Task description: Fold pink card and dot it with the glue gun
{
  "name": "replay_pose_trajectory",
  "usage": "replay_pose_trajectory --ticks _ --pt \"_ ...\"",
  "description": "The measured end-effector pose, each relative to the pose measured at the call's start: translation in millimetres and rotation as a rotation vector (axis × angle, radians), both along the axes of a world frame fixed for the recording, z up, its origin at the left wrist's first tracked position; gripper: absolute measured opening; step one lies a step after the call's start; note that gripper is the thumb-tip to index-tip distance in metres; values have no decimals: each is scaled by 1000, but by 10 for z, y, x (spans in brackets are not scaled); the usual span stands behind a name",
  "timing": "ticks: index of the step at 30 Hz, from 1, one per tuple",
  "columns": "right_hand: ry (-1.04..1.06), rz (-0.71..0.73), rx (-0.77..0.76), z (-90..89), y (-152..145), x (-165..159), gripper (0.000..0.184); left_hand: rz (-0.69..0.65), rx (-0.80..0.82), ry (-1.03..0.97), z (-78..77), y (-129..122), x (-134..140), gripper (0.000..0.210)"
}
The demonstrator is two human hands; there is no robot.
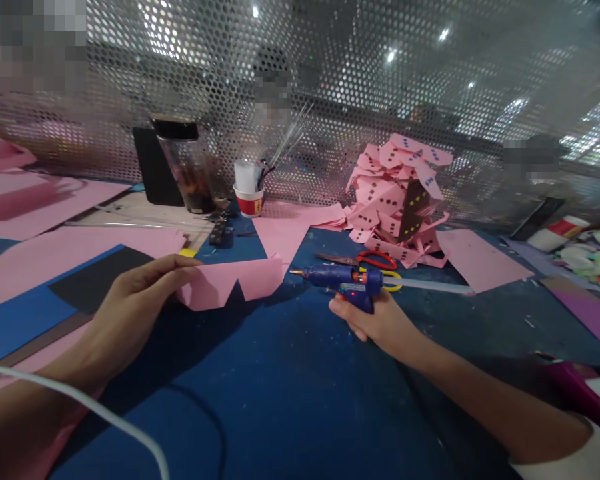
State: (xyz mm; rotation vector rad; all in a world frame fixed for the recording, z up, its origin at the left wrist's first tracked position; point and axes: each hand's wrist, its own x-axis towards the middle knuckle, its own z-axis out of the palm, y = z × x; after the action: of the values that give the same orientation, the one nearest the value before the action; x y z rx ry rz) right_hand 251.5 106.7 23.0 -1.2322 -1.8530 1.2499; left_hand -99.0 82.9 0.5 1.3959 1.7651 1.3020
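Observation:
My left hand (143, 303) pinches the left end of a pink foam sheet piece (220, 283) that has a notch in its lower edge. My right hand (373, 323) wraps round the grip of a blue hot glue gun (343, 277), whose nozzle points left, close by the piece's right end. Whether nozzle and piece touch I cannot tell. A clear glue stick (430, 287) juts from the gun's back. Behind the gun lie scissors (377, 259) with red and yellow handles. A large pink sheet piece (285, 233) lies flat beyond the held one.
A heap of pink cut pieces with small squares (380, 200) rises at the back right. A red-and-white paper cup (250, 199) and a lidded clear tumbler (187, 167) stand by the perforated metal screen (330, 133). A white cable (95, 403) crosses the lower left.

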Motion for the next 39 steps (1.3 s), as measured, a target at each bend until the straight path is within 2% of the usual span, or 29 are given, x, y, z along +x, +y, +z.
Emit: replay_pose_trajectory --ticks 3,10,16,27,39 --pt "-3 -29 15 -6 -61 -18 35 -65 -16 -97 -18 -38 21 28" --pt "-168 2 210 40 -165 -109 37 -106 -73 -62 -44 -75 70 26" --pt "-245 -92 312 -63 -217 -152 30 -114 -83 -29 20 -87 121 31" --pt "-134 69 288 4 -212 -258 32 -124 -81 34 92 -98 183 36" --pt "-146 112 269 13 -210 -269 32 -122 -76 73 150 -115 218 36"
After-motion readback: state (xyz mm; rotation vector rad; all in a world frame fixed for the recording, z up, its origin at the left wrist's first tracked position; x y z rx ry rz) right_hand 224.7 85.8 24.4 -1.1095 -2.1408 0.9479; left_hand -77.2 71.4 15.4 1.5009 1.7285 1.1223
